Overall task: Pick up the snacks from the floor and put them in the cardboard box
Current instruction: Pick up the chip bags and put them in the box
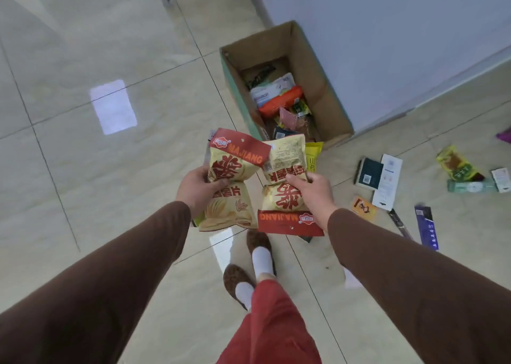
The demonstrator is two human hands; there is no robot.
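Left hand [197, 189] and right hand [313, 188] each grip one puffy snack bag [231, 181], [284, 181] at mid-body, just near of the cardboard box [326, 87]; bags judged light, crinkly, crushable.

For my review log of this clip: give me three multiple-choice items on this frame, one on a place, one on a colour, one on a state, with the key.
1. Where is the cardboard box?
A. on the floor by the wall
B. on a table
C. in the person's arms

2. What colour is the band on the chip bags?
A. blue
B. red
C. black

3. What are the hands doing?
A. both hang idle
B. only one holds a bag
C. each grips a bag

Key: 1 A, it stands on the tiles against the wall. 2 B, the left bag and right bag both carry red bands. 3 C, the left hand and right hand each clutch one.
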